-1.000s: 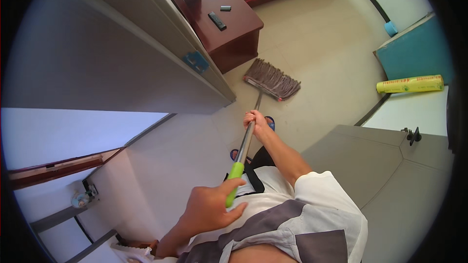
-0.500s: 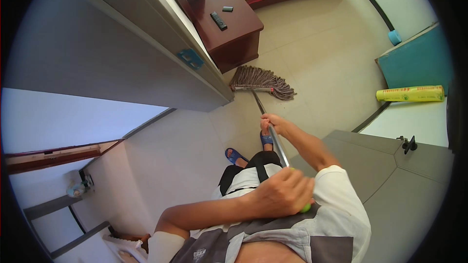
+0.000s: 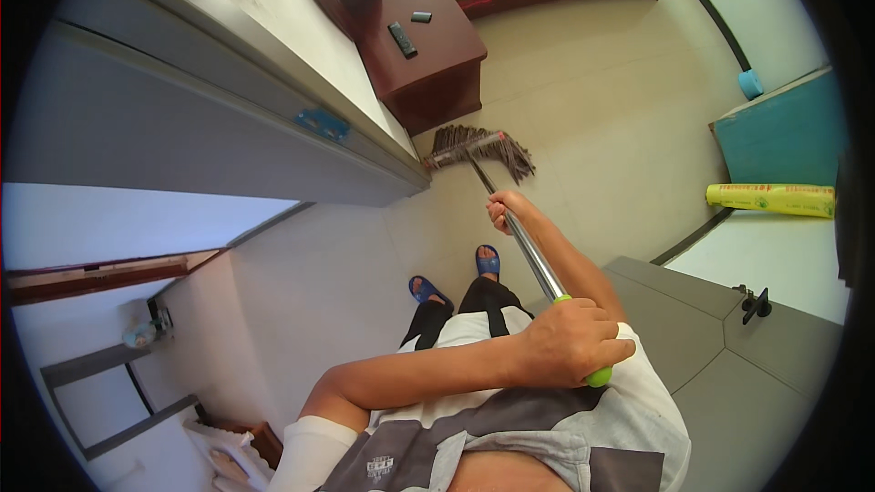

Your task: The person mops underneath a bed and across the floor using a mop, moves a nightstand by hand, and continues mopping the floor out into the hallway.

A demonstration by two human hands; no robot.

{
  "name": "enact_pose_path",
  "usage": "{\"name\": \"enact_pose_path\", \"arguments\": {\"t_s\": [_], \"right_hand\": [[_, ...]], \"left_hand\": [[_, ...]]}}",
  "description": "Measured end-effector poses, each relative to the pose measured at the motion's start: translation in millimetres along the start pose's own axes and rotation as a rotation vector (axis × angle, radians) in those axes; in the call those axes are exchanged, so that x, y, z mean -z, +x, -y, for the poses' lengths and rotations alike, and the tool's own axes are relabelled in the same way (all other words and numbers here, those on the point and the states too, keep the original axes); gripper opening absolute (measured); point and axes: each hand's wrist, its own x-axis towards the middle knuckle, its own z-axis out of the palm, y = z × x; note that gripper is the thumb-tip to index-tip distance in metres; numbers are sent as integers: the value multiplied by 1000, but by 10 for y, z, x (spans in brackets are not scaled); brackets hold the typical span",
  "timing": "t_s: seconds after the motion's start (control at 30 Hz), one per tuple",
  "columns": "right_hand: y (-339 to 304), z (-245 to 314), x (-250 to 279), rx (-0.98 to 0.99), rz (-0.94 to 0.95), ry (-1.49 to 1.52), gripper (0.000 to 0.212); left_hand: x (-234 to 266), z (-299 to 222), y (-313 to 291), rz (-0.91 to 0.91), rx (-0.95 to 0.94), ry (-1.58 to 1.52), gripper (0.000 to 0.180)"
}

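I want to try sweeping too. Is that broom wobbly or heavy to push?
Probably not heavy: the broom has a thin metal pole. The pole looks stiff, while the brown bristles splay against the floor, so they likely bend easily.

Our left hand (image 3: 570,343) covers the green grip end of the metal broom handle (image 3: 529,251), and our right hand (image 3: 503,210) hides a stretch further down. The two small dark items (image 3: 402,39) on the brown wooden nightstand (image 3: 428,55) are too small for us to identify.

Broom head (image 3: 480,148) before nightstand (image 3: 428,55)
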Motion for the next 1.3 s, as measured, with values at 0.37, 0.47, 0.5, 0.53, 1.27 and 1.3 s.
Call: {"name": "enact_pose_path", "arguments": {"t_s": [0.37,0.47,0.5,0.53,1.27,1.3], "right_hand": [[-483,-185,517,-5,-189,-649,23],[-597,-279,691,-94,-225,-491,22],[-665,-318,680,-123,-241,-400,22],[-732,-356,658,-153,-257,-309,21],[-729,-762,-1045,68,324,709,11],[-742,-746,-1101,58,312,709,14]], "left_hand": [[-453,-107,429,313,-209,39,15],[-434,-151,469,294,-170,-116,16],[-396,-168,481,292,-169,-113,16],[-349,-188,493,272,-160,-180,18],[1551,-1389,47,-108,-390,-443,25],[1515,-1399,20,-131,-421,-420,26]]}}
